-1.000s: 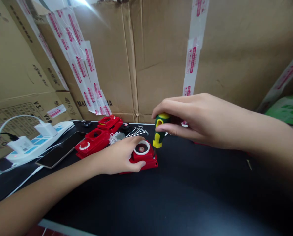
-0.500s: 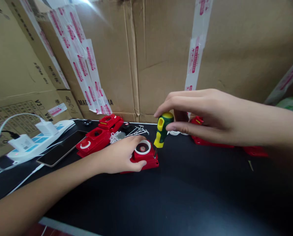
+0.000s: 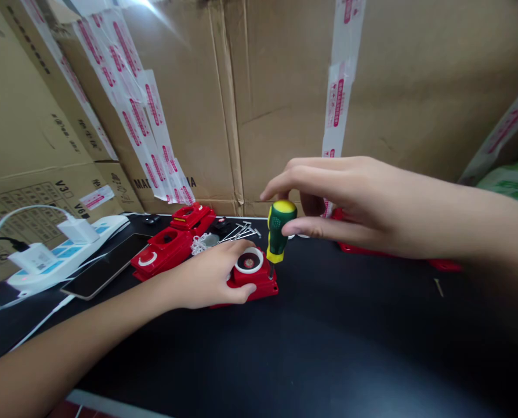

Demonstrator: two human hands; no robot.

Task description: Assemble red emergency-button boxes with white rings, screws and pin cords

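Observation:
Under my left hand (image 3: pixel 217 276) lies a red plastic housing (image 3: pixel 263 285) with a white ring and a dark round centre on top. The thumb presses along its near side and the other fingers wrap its far side, partly hidden. A stubby screwdriver (image 3: pixel 281 231), green and yellow, stands almost upright with its tip at the housing's right corner. My right hand (image 3: pixel 341 203) grips the handle between thumb and fingers; some fingertips are hidden behind it.
More red housings (image 3: pixel 165 252) sit behind my left hand, beside white cord and several T-shaped metal pins (image 3: pixel 241 231). A phone (image 3: pixel 106 267) and power strip (image 3: pixel 67 252) with cables lie left. Another red part (image 3: pixel 363 249) and a loose screw (image 3: pixel 438 287) are at right. Cardboard (image 3: pixel 280 104) walls the back.
The screwdriver's handle has turned, showing more green, and its tip stays at the housing's corner. My right fingers have shifted around the handle. The whole view has moved slightly.

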